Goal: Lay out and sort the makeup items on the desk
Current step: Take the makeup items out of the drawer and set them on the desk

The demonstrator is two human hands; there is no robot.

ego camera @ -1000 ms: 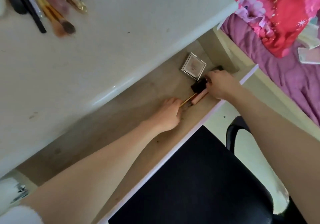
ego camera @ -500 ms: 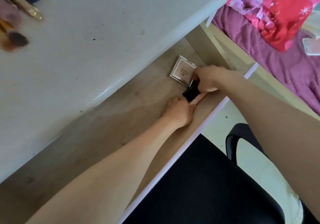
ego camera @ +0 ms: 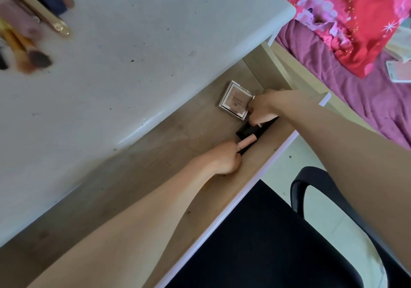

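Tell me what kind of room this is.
Probably a bedroom with a dressing desk: a bed with purple sheet and red floral pillow stands beside the white desk top, where makeup brushes lie above an open wooden drawer.

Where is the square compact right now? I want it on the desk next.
In the head view the square compact lies in the open drawer, toward its right end, just left of the right hand.
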